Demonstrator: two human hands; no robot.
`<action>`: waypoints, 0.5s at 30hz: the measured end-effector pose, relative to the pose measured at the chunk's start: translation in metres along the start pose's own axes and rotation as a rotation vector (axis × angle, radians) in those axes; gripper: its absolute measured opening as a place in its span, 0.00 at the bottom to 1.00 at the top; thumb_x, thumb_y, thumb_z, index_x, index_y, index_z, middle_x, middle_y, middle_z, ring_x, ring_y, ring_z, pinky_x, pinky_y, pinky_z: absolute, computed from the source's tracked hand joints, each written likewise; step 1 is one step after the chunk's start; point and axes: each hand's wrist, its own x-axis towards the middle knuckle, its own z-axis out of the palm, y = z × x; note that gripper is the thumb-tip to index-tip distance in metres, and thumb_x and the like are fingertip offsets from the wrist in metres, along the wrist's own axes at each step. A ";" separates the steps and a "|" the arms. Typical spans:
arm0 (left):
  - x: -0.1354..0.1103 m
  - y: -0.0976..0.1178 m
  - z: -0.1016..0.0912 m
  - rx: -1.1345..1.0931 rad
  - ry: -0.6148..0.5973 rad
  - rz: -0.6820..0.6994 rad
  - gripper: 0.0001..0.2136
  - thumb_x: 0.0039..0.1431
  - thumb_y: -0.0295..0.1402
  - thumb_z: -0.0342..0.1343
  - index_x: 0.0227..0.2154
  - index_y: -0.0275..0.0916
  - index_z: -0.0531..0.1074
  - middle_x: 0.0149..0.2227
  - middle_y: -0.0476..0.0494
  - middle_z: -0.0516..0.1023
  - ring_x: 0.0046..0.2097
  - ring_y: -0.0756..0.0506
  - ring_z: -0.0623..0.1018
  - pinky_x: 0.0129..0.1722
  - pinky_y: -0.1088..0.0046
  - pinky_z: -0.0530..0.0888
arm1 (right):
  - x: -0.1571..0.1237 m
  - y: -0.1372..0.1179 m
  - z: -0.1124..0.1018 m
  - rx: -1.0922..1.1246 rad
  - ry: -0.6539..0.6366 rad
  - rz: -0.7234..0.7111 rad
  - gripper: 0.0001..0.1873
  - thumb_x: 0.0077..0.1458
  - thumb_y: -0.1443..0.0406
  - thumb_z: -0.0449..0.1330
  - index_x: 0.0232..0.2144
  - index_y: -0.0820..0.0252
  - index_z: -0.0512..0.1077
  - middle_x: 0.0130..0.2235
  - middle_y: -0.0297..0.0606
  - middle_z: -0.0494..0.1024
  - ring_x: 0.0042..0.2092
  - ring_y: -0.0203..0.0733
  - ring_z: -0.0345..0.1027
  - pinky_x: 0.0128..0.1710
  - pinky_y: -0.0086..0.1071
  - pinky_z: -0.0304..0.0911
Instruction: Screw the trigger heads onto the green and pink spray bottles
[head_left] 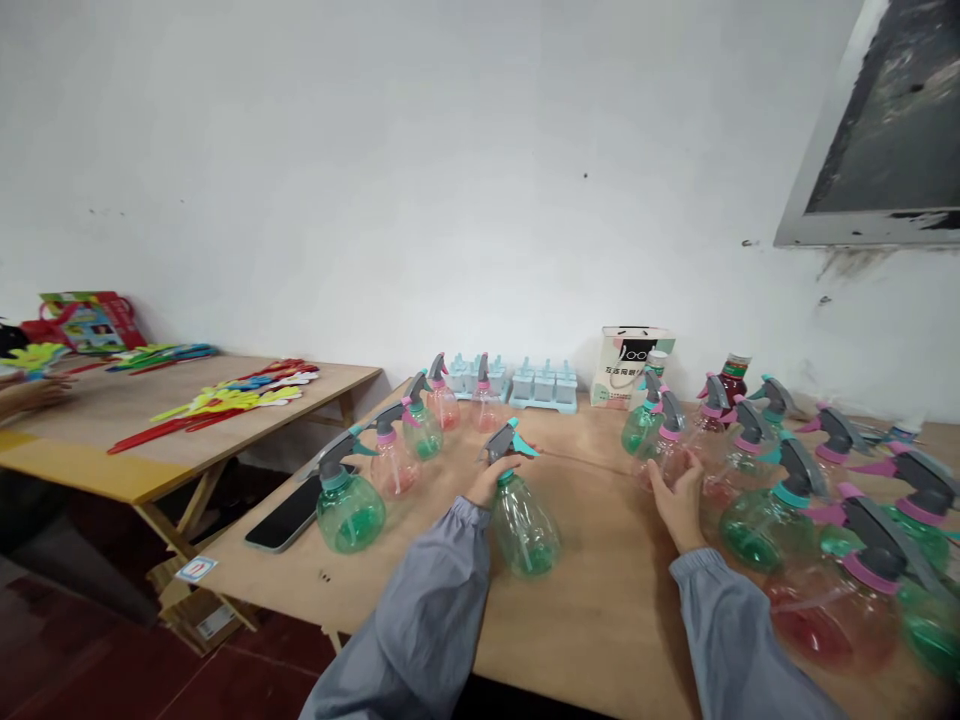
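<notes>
My left hand [489, 480] is closed round the neck of a green spray bottle [525, 525] with a grey trigger head and teal nozzle, which stands in the middle of the wooden table [600, 610]. My right hand [679, 505] reaches with curled fingers onto a pink-tinted spray bottle [670, 450] at the left edge of a crowd of bottles on the right. Both arms wear grey sleeves.
Several green and pink spray bottles [825, 520] crowd the right side, and several stand in a row on the left [350, 505]. A black phone [289, 515] lies at the left edge. Blue ice-pop moulds [544, 385] and a small box [626, 365] stand at the back. Another person's hand [30, 395] rests on a second table [112, 430] carrying coloured toys.
</notes>
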 end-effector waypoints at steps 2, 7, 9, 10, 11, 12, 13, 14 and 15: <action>-0.001 0.001 0.000 -0.002 0.021 -0.012 0.14 0.43 0.45 0.59 0.28 0.40 0.73 0.29 0.43 0.81 0.34 0.43 0.79 0.35 0.67 0.73 | 0.000 0.001 0.001 0.007 -0.011 0.004 0.48 0.51 0.39 0.57 0.60 0.68 0.55 0.59 0.61 0.62 0.63 0.63 0.56 0.62 0.56 0.52; -0.002 0.004 -0.002 0.000 0.008 -0.016 0.13 0.43 0.44 0.60 0.26 0.40 0.72 0.27 0.44 0.79 0.34 0.43 0.79 0.37 0.65 0.73 | 0.000 0.004 0.002 0.023 -0.026 0.020 0.49 0.49 0.39 0.59 0.60 0.68 0.54 0.60 0.62 0.61 0.63 0.63 0.54 0.62 0.57 0.52; -0.002 0.004 -0.004 0.013 0.004 -0.026 0.13 0.43 0.45 0.61 0.27 0.40 0.73 0.28 0.44 0.80 0.36 0.42 0.80 0.40 0.64 0.73 | 0.000 0.004 0.001 0.027 -0.024 0.027 0.49 0.49 0.39 0.58 0.60 0.69 0.53 0.60 0.63 0.60 0.63 0.63 0.54 0.62 0.57 0.52; -0.002 0.004 -0.004 0.024 0.012 -0.024 0.14 0.43 0.46 0.60 0.27 0.40 0.73 0.29 0.43 0.80 0.37 0.41 0.80 0.41 0.63 0.74 | 0.000 0.004 0.001 0.030 -0.025 0.028 0.49 0.49 0.39 0.58 0.60 0.69 0.53 0.60 0.63 0.60 0.64 0.63 0.54 0.63 0.57 0.52; -0.001 0.004 -0.005 0.040 0.023 -0.018 0.15 0.44 0.47 0.59 0.27 0.40 0.73 0.29 0.43 0.80 0.37 0.41 0.80 0.41 0.63 0.74 | 0.000 0.004 0.001 0.033 -0.026 0.029 0.50 0.49 0.39 0.58 0.60 0.70 0.53 0.60 0.63 0.60 0.64 0.63 0.54 0.63 0.56 0.51; -0.001 0.004 -0.006 0.058 0.032 -0.008 0.15 0.44 0.48 0.58 0.26 0.40 0.73 0.29 0.42 0.80 0.37 0.41 0.80 0.41 0.62 0.74 | 0.001 0.004 0.001 0.036 -0.027 0.030 0.50 0.49 0.39 0.58 0.60 0.70 0.53 0.61 0.63 0.59 0.64 0.63 0.53 0.63 0.56 0.51; 0.000 0.004 -0.006 0.072 0.036 0.000 0.16 0.44 0.48 0.58 0.26 0.40 0.73 0.28 0.42 0.80 0.38 0.40 0.80 0.41 0.62 0.74 | 0.001 0.005 0.001 0.038 -0.027 0.030 0.50 0.49 0.39 0.58 0.60 0.71 0.53 0.61 0.64 0.59 0.64 0.63 0.53 0.63 0.56 0.51; 0.000 0.004 -0.006 0.087 0.042 0.002 0.16 0.44 0.49 0.58 0.25 0.40 0.73 0.28 0.41 0.80 0.38 0.40 0.80 0.42 0.61 0.75 | 0.001 0.005 0.001 0.039 -0.027 0.031 0.51 0.49 0.39 0.59 0.60 0.71 0.53 0.60 0.64 0.59 0.64 0.63 0.53 0.63 0.56 0.51; 0.000 0.003 -0.006 0.099 0.047 -0.001 0.16 0.43 0.49 0.58 0.26 0.40 0.74 0.28 0.41 0.80 0.39 0.39 0.81 0.42 0.61 0.75 | 0.002 0.007 0.002 0.040 -0.028 0.030 0.51 0.48 0.39 0.59 0.60 0.70 0.53 0.60 0.63 0.59 0.64 0.63 0.53 0.63 0.57 0.51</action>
